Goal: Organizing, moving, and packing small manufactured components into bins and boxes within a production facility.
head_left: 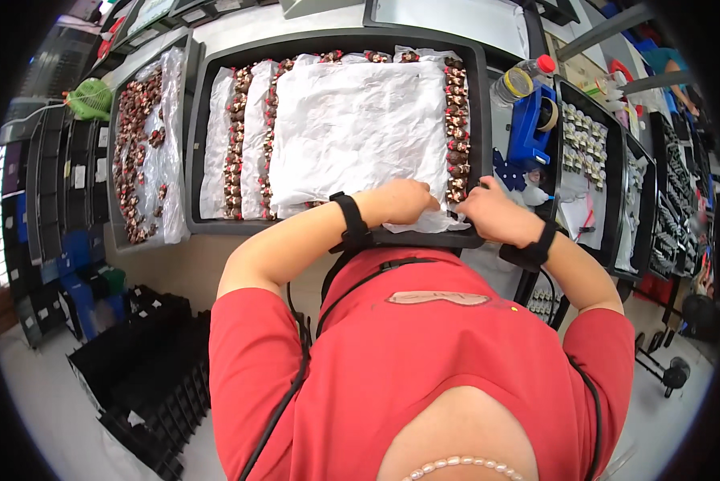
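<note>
A large black tray (340,36) lies in front of me, holding rows of small brown-and-red figurines (457,128) and sheets of white tissue paper (356,132). My left hand (408,200) rests on the paper near the tray's front right corner, its fingers curled in; whatever they grip is hidden. Just right of it, my right hand (496,212) has its fingers drawn together at the front end of the right-hand figurine row. What sits between those fingertips is too small to make out. A crumpled paper edge (428,223) shows under both hands.
At the left, a grey bin (185,160) holds loose figurines and clear plastic. A blue tape dispenser (528,132), a red-capped bottle (538,66) and trays of small white pieces (584,148) stand right. Black crates (147,369) are stacked low at the left.
</note>
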The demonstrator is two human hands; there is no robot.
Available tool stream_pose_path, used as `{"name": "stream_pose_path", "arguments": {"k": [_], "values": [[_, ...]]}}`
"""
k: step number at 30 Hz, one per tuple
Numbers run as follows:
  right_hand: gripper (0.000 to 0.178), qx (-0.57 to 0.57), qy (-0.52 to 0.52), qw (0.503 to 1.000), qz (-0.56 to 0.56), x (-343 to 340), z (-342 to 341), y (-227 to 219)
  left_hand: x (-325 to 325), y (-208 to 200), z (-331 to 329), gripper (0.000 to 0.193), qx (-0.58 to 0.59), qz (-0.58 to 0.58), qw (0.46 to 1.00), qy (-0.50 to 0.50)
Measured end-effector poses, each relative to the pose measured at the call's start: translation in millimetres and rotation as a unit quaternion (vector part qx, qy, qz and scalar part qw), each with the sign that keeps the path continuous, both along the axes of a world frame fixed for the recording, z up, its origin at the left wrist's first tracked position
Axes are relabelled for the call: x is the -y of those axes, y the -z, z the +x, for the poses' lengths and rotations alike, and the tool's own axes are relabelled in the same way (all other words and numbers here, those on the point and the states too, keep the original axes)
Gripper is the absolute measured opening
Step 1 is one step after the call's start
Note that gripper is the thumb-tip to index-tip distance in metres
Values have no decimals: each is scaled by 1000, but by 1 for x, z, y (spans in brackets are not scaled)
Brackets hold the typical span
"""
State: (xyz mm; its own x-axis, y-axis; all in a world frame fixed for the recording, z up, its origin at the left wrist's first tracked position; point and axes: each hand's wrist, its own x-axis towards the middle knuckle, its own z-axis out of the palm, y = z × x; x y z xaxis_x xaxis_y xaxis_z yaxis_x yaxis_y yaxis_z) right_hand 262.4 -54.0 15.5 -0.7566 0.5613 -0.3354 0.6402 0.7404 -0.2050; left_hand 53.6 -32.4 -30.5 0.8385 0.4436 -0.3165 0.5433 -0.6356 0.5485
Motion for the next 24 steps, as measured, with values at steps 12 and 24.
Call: {"name": "stream_pose_path", "arguments": {"k": [12,24], "values": [[23,-170,69,972,-150,-1,-22,-26,62,-66,-200,26,232,21,809,-540],[23,-227,176,955,-78,3,-198,-50,-39,29,-555,14,84,267,573,-770]]}}
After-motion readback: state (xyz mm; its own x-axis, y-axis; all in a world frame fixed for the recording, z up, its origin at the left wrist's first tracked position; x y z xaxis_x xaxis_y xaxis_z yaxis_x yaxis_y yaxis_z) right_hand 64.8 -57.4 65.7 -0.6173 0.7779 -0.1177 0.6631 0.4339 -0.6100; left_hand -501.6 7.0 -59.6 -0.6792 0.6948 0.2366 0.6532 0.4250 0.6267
